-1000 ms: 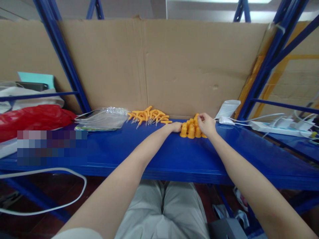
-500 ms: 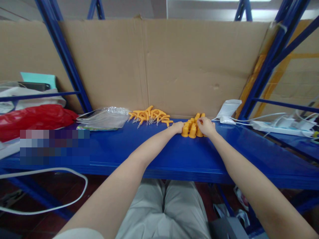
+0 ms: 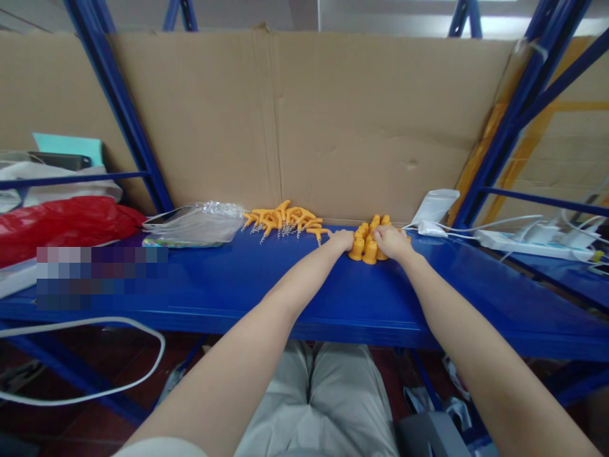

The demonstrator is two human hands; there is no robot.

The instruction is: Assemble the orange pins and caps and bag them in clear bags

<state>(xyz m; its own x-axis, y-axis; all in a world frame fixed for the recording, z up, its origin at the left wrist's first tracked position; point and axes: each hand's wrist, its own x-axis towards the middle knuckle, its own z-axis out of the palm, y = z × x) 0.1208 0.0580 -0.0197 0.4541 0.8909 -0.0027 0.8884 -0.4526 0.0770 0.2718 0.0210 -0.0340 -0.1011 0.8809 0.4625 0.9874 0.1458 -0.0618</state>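
Note:
A cluster of small orange plastic cone-shaped pieces (image 3: 367,244) stands on the blue metal shelf (image 3: 295,292) near the cardboard back wall. My left hand (image 3: 341,240) rests against the cluster's left side with its fingers curled. On the right side, my right hand (image 3: 391,241) has its fingers closed over the pieces. A pile of orange T-shaped handles with metal screw ends (image 3: 284,222) lies a little to the left of both hands.
Clear plastic bags (image 3: 195,223) lie left of the orange pile, then a red bag (image 3: 61,225). A white pouch (image 3: 435,206), white cables and a power strip (image 3: 518,240) sit at the right. Blue rack posts (image 3: 118,114) flank the cardboard wall (image 3: 333,120). A white cable (image 3: 95,362) loops below.
My right hand has come down from the top of the orange cluster onto its right side. Both hands now press closer together around the pieces.

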